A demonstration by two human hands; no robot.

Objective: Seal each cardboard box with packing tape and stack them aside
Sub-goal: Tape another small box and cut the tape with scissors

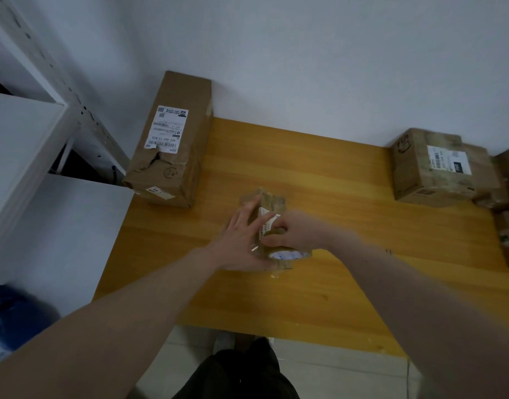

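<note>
A small cardboard box (pixel 272 204) with a white label lies in the middle of the wooden table (pixel 334 214). My left hand (pixel 241 240) lies flat against its left side with straight fingers. My right hand (pixel 288 231) has its fingers curled on the box's near end. Just below that hand sits a roll of packing tape (pixel 289 254); whether the hand holds it is unclear. The picture is blurred around the hands.
A long cardboard box (pixel 172 139) with a shipping label stands at the table's back left corner. Several more boxes (pixel 437 168) crowd the right edge. A white metal shelf rack (pixel 46 116) stands to the left. The table's near edge is close to my legs.
</note>
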